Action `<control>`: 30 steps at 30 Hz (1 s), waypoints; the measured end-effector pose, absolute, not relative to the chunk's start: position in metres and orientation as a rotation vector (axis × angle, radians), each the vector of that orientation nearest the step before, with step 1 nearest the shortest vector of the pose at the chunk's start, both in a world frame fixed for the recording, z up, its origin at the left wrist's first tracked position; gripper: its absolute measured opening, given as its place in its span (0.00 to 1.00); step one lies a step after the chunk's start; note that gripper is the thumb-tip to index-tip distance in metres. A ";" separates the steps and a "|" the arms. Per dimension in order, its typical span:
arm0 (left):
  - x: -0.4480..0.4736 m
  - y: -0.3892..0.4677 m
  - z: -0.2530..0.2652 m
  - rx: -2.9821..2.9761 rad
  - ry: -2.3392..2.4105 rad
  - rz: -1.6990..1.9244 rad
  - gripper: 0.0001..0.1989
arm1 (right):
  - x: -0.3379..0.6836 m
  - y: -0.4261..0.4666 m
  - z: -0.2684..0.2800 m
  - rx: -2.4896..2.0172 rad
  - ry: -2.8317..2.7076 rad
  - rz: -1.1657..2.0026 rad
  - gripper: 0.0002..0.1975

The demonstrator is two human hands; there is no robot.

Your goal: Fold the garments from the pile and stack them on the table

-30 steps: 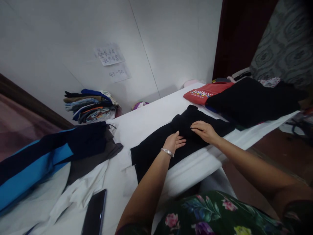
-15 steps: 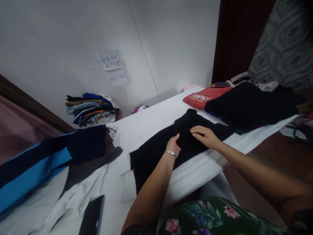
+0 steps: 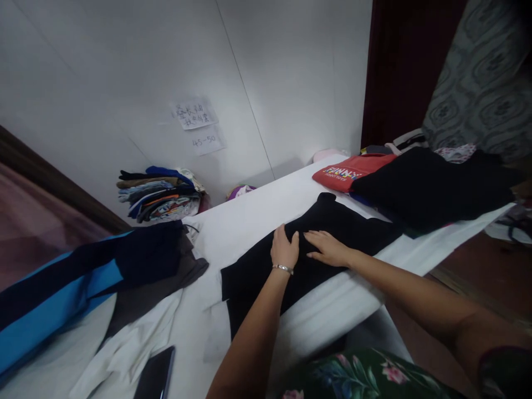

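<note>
Left hand [image 3: 285,247] and right hand [image 3: 330,249] both slid left on the black garment [image 3: 320,220], on the table [image 3: 258,223]; left fingers together, right slightly apart. I can't make out folds, phone [image 3: 155,375] cut off.

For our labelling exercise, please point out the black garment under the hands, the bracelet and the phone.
Black garment [image 3: 305,278]: head view, middle, towards its near edge.
Bracelet [image 3: 283,269]: head view, its band.
Phone [image 3: 154,375]: head view, its dark screen.
</note>
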State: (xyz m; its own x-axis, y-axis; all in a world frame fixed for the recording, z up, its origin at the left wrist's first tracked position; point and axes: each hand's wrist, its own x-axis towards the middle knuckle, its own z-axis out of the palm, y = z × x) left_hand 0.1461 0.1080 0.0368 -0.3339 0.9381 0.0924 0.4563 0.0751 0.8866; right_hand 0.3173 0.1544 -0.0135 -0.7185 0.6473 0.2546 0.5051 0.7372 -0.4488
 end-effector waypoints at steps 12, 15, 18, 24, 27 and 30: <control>0.173 0.117 -0.005 1.883 1.842 0.880 0.21 | 0.373 0.283 0.013 -1.449 -1.976 0.478 0.16; 0.173 0.116 -0.004 1.907 1.857 0.872 0.21 | 0.381 0.324 0.015 -1.595 -1.927 0.456 0.17; 0.172 0.116 -0.004 1.970 1.887 0.829 0.22 | 0.377 0.346 0.011 -1.717 -1.917 0.480 0.18; 0.174 0.114 -0.007 2.062 2.010 0.664 0.23 | 0.369 0.349 -0.012 -1.941 -1.793 0.461 0.17; 0.175 0.113 -0.007 2.086 2.042 0.631 0.23 | 0.371 0.349 -0.020 -2.014 -1.744 0.461 0.16; 0.176 0.112 -0.006 2.091 2.051 0.626 0.23 | 0.378 0.357 -0.020 -2.006 -1.763 0.503 0.14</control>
State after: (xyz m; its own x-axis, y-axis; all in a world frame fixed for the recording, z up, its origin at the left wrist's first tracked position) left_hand 0.1759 0.1124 -0.0065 -0.0193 0.9816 0.1902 0.9206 -0.0567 0.3864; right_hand 0.3777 0.3565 -0.0203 0.1301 0.9915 0.0062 0.8391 -0.1068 -0.5333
